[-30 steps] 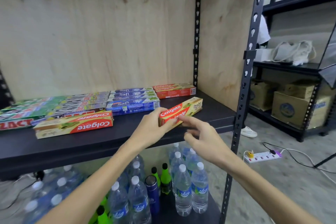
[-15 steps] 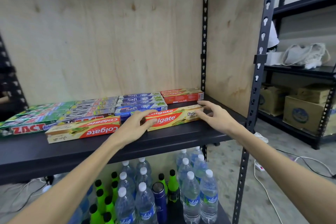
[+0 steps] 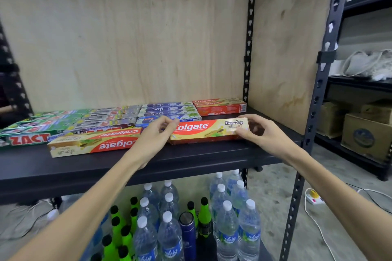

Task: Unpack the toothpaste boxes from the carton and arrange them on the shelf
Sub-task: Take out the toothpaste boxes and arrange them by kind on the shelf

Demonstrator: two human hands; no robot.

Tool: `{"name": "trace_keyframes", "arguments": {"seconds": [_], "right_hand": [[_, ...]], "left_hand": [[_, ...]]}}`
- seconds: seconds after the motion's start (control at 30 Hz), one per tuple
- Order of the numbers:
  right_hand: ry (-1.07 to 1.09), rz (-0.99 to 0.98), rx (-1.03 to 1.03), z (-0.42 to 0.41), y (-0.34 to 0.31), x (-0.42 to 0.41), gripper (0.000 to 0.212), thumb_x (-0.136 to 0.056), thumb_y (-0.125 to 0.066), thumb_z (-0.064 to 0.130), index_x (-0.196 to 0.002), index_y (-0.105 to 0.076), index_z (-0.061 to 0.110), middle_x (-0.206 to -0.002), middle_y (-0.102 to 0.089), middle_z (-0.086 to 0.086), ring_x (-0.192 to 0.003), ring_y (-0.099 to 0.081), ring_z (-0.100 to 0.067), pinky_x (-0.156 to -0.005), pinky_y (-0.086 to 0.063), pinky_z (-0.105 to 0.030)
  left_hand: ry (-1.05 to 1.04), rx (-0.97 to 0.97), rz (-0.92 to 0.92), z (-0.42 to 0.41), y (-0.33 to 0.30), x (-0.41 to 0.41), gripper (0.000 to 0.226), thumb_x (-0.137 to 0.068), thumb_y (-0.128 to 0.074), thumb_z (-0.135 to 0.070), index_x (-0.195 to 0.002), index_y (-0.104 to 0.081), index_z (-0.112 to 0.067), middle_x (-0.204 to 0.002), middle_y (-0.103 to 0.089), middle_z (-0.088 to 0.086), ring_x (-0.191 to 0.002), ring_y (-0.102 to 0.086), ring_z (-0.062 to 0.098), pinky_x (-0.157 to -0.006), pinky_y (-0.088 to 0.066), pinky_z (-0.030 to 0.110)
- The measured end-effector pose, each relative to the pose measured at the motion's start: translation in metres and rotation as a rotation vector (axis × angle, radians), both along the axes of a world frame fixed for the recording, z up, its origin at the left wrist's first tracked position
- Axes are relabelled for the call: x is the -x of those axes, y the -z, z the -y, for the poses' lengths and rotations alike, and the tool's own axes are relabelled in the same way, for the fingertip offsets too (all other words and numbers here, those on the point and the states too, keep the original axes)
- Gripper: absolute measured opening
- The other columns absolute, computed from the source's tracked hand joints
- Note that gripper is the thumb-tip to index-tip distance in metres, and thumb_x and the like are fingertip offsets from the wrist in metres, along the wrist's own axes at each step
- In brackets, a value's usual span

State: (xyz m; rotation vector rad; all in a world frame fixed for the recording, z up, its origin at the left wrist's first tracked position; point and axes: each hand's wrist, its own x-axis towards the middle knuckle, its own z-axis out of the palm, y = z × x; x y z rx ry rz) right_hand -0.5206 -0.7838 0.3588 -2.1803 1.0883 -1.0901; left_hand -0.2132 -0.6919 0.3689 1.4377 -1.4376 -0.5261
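**Two hands on one Colgate box at the shelf front**

Two hands hold a single toothpaste box from its two ends. Far to the left of the left hand lie green boxes (image 3: 31, 136) printed "ZACT" in red. Nearer that hand, a red-and-yellow box (image 3: 93, 144) lies with its "Colgate" lettering upside down; its right end reaches the left wrist. Behind it are grey and red boxes (image 3: 106, 122), their writing too blurred to read.

The left hand (image 3: 153, 135) curls over the left end of the held Colgate box (image 3: 209, 130), thumb and fingertips pinching that end and covering the "C" of the name. Just beyond the knuckles lie blue and white boxes (image 3: 168, 110) marked "Safi" in a row; one reads "DOUBLE MINT".

The held box spans the gap between the two hands, lying flat and lengthwise on the black shelf (image 3: 191, 160) near its front edge. Its left half is red with white "olgate" showing; its right half is pale yellow with a twig picture and the words "Kayu Sugi". The front side face is dark red.

Behind the box, towards the right hand, two more red Colgate boxes (image 3: 220, 107) lie by the plywood wall. The right hand (image 3: 262, 133) grips the right end, fingers over the top, thumb at the front.
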Motion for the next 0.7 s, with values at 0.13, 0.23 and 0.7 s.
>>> {"name": "trace_keyframes", "arguments": {"seconds": [0.13, 0.23, 0.7], "right_hand": [[0.028, -0.053, 0.041, 0.003, 0.004, 0.000, 0.048, -0.078, -0.068, 0.064, -0.120, -0.057, 0.045, -0.116, -0.063, 0.020, -0.108, -0.058, -0.006, -0.096, -0.050, -0.037], [0.033, -0.105, 0.045, 0.006, -0.001, 0.003, 0.056, -0.080, -0.064, 0.064, -0.128, -0.055, 0.037, -0.120, -0.063, 0.014, -0.104, -0.060, -0.004, -0.087, -0.051, -0.026], [0.307, -0.340, -0.035, 0.059, -0.013, 0.040, 0.057, -0.098, -0.059, 0.031, -0.148, -0.042, 0.011, -0.140, -0.054, -0.016, -0.128, -0.051, -0.031, -0.108, -0.040, -0.036]], "left_hand": [[-0.135, 0.002, 0.187, 0.001, 0.000, 0.011, 0.051, -0.096, -0.044, -0.062, -0.095, -0.074, -0.021, -0.093, -0.075, -0.011, -0.089, -0.068, 0.002, -0.074, -0.046, 0.018], [-0.174, 0.066, 0.256, -0.003, -0.001, 0.016, 0.042, -0.093, -0.050, -0.061, -0.097, -0.074, -0.026, -0.093, -0.070, -0.013, -0.084, -0.065, 0.003, -0.070, -0.042, 0.016], [-0.199, 0.311, 0.903, 0.065, -0.009, 0.073, 0.035, -0.090, -0.059, -0.056, -0.107, -0.076, -0.030, -0.115, -0.061, -0.015, -0.115, -0.041, 0.008, -0.099, -0.031, 0.033]]}}
